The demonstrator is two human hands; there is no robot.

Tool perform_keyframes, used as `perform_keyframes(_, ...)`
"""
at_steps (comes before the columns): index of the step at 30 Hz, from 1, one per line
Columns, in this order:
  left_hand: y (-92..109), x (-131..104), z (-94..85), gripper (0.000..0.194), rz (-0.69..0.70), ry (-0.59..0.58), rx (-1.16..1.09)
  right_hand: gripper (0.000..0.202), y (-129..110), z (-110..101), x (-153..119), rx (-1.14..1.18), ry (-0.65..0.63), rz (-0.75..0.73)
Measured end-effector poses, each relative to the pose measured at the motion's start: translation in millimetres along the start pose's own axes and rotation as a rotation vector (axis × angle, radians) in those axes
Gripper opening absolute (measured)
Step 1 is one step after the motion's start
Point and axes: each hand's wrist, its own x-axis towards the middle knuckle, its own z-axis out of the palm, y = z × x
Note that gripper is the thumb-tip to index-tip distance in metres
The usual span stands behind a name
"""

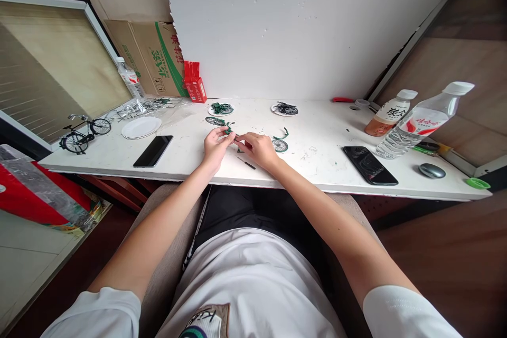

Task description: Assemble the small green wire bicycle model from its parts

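Note:
My left hand [216, 145] is closed on a green model bicycle part [227, 128] above the white table. My right hand [257, 148] touches the left one at the fingertips, its thumb and fingers pinched on something too small to make out. Just beyond my left hand lies a green wheel [214, 120]. Right of my right hand are another spoked wheel [280, 146] and a curved green piece [285, 132]. A thin dark tool [246, 162] rests near the table's front edge, below my hands.
Plates of green parts [221, 109] and black parts [284, 109] stand at the back. On the left are a black model bicycle [85, 133], a white plate [141, 127] and a phone [153, 151]. Another phone [369, 165], bottles [425, 121] and a mouse [432, 170] are right.

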Motion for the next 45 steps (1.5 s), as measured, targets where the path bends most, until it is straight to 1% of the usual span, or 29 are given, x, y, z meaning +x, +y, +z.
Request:
perform_keyframes(6,3.4,-1.6,1.5,0.054,-0.007,0.006,-0.045,0.03,0.1,-1.4,0.6,0.022,-0.004,0.013)
perform_keyframes(9,5.1,-2.2,2.3,0.05,-0.018,-0.004,-0.086,0.03,-2.0,-3.3,0.9,0.047,-0.012,0.018)
perform_keyframes(13,6.0,-1.2,1.8,0.045,-0.074,-0.022,-0.166,0.029,-5.1,-5.9,0.7,0.061,-0.032,0.009)
perform_keyframes(17,5.8,-0.2,0.6,0.045,-0.112,-0.035,-0.206,0.027,-5.3,-6.6,0.4,0.072,-0.033,-0.009)
perform_keyframes(24,4.6,-1.2,0.0,0.048,-0.107,-0.069,-0.187,0.022,-3.7,-8.0,0.4,0.101,-0.094,0.029)
perform_keyframes(28,2.4,-1.0,-0.5,0.048,-0.067,-0.08,-0.118,0.024,-7.3,-9.9,0.1,0.117,-0.121,0.027)
perform_keyframes(31,1.8,-0.9,-0.5,0.049,-0.053,-0.075,-0.082,0.028,-9.9,-9.4,-0.5,0.086,-0.128,0.035)
perform_keyframes(37,4.4,-3.1,1.4,0.052,-0.071,-0.063,-0.085,0.03,-9.1,-5.8,-1.3,0.048,-0.085,0.06)
perform_keyframes(42,3.2,-2.5,1.0,0.051,-0.051,-0.044,-0.067,0.029,-5.3,-5.3,-1.0,0.029,-0.101,0.062)
perform_keyframes(45,1.7,-1.1,0.3,0.05,-0.042,-0.011,-0.056,0.029,-2.8,-5.9,-1.0,0.048,-0.121,0.051)
